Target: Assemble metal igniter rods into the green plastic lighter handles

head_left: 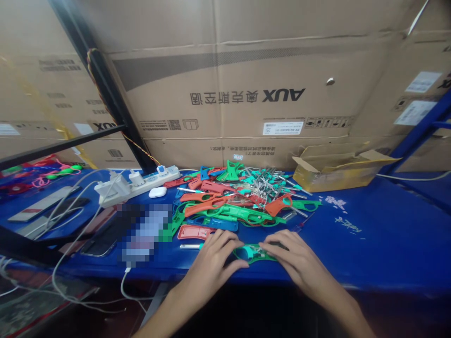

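Note:
Near the table's front edge, both hands grip a green gas lighter (253, 252) with its inner parts exposed. My left hand (220, 256) is closed around the end by the metal tube (190, 246), which sticks out to the left. My right hand (291, 253) pinches the handle end, its fingers bent over the top. Just beyond my hands lies a pile of lighter shells, among them an orange half shell (206, 205) and a green one (236, 213). Behind these is a heap of metal tubes with teal ends and thin wires (262, 183).
An open cardboard box (338, 171) stands at the back right. Small pink pieces (334, 203) and pale slivers (348, 224) lie on the blue tabletop (384, 234). To the left are a power strip (141, 185), a white earphone case (157, 192), phones and loose cables.

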The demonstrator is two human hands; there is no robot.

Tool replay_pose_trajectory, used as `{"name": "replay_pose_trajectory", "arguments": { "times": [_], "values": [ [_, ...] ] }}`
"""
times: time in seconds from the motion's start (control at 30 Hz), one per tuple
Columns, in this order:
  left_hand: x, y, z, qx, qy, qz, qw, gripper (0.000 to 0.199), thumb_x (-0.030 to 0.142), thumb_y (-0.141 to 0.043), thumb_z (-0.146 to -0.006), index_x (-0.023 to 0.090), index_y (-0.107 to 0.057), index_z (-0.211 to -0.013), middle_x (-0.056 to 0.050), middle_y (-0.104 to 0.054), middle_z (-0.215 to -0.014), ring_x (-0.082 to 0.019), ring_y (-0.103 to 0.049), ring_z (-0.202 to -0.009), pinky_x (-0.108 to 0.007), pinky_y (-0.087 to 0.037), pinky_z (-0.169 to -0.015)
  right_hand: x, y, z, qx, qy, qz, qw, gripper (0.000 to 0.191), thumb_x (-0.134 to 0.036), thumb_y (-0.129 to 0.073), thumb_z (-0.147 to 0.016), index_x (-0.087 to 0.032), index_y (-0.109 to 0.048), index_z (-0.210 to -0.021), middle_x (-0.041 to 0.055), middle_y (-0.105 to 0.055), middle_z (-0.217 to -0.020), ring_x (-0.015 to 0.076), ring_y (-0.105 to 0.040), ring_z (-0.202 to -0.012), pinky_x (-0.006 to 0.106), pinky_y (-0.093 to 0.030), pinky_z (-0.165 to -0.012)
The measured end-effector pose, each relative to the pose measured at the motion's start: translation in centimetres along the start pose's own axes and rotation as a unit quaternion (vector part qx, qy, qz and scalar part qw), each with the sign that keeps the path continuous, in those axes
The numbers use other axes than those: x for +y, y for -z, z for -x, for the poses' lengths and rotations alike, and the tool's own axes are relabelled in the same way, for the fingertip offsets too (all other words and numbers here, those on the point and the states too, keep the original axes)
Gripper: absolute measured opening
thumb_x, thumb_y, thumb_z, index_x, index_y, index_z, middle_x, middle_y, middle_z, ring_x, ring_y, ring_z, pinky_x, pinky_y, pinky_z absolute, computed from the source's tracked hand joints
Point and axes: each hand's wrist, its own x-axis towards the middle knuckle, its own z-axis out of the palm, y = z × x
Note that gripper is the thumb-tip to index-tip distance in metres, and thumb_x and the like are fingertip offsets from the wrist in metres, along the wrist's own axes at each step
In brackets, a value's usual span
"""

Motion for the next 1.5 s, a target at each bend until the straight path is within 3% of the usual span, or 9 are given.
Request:
{"name": "replay_pose_trajectory", "arguments": {
  "times": [0.77, 1.27, 1.5],
  "values": [
    [-0.05, 0.07, -0.10, -0.013, 0.002, 0.012, 1.000, 0.027, 0.036, -0.070, -0.096, 0.023, -0.065, -0.120, -0.005, -0.065, -0.115, -0.024, -0.061, -0.105, -0.040, -0.050, -0.090, -0.15, 0.08, 0.11, -0.024, -0.006, -0.005, 1.000, 0.042, -0.012, -0.048, -0.104, -0.031, -0.061, -0.139, 0.0078, -0.065, -0.123, 0.0236, -0.059, -0.109, 0.043, -0.052, -0.092],
    [-0.13, 0.01, 0.08, -0.020, 0.009, 0.012, 1.000, 0.027, 0.036, -0.069, -0.097, 0.023, -0.064, -0.120, -0.005, -0.064, -0.117, -0.024, -0.059, -0.107, -0.040, -0.048, -0.092, -0.37, -0.48, -0.04, 0.053, 0.007, 0.002, 0.999, 0.019, -0.018, -0.053, -0.105, -0.023, -0.066, -0.117, 0.0062, -0.072, -0.114, 0.0230, -0.064, -0.104, 0.040, -0.049, -0.090],
    [-0.01, 0.01, -0.02, -0.020, 0.004, 0.015, 1.000, 0.028, 0.036, -0.070, -0.096, 0.023, -0.064, -0.120, -0.004, -0.064, -0.116, -0.024, -0.060, -0.106, -0.039, -0.048, -0.091, 0.06, -0.72, 0.09, 0.037, 0.002, -0.007, 0.999, 0.019, -0.020, -0.053, -0.105, -0.025, -0.066, -0.118, 0.0044, -0.072, -0.115, 0.0229, -0.063, -0.104, 0.041, -0.049, -0.092]
  ]
}}
